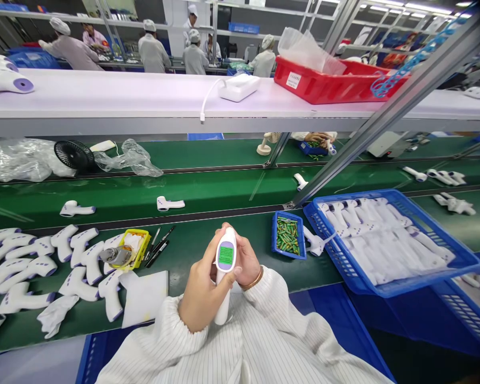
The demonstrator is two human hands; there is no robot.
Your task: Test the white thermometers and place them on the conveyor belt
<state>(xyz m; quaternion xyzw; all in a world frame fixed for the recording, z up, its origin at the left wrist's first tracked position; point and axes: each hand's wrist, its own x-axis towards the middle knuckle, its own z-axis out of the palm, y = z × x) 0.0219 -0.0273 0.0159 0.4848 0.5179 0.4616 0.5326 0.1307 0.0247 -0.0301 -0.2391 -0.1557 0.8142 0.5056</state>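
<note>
Left hand [202, 290] wrapped around the grip of a white infrared thermometer [225, 272], thumb up along its side; right hand [246, 261] closed on the head from behind, mostly hidden by the device, only fingers and a bangle at the wrist visible. Both hands together, clamped on the one unit, held upright just above the near edge of the green conveyor belt [208, 186]. Thermometer: smooth glossy plastic, pistol-shaped, purple-rimmed oval display lit green, digits unreadable; lower end of the handle is covered by the left palm and striped sleeve. Left of hands: a flat white foam pad [146, 296], a small yellow tray [138, 246] with contents hard to identify, dark pens beside it, then rows of finished thermometers [32, 266] lying on their sides, the row cut off at the frame edge. Right: small blue box of green batteries [288, 234], then a blue mesh-walled crate [436, 234] of bagged thermometers.
</note>
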